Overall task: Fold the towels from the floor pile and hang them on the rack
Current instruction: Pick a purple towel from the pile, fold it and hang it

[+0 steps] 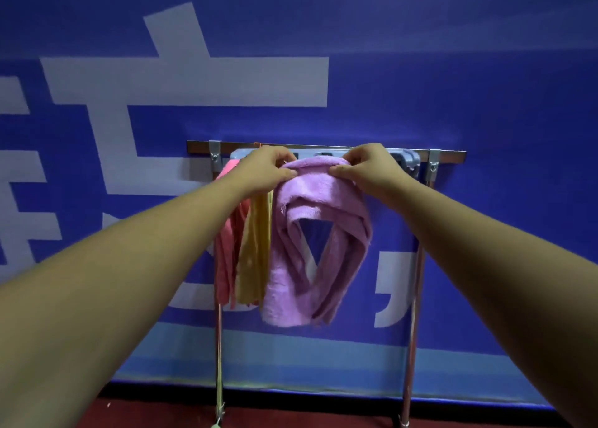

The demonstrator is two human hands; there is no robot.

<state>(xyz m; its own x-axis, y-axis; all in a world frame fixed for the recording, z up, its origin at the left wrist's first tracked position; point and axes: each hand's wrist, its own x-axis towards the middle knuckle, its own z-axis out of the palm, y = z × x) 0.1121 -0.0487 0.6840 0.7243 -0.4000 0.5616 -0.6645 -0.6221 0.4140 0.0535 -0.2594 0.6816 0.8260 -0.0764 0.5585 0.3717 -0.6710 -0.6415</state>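
Where the purple towel [310,185] is draped at centre frame, its top fold is pinched at both ends: by the left hand [268,169] at the left corner and by the right hand [369,169] at the right, thumbs and fingers closed on the cloth.
Top fold: laid left to right along the rack's top bar [449,156], at bar height; whether it rests on the bar cannot be told.
Long axis: vertical, tails hanging towards lower centre.
Both hands are equally near.
Pink towel [223,259] and yellow towel [254,259] are hung just beside it, at left.
Settling and release are judged to be next.
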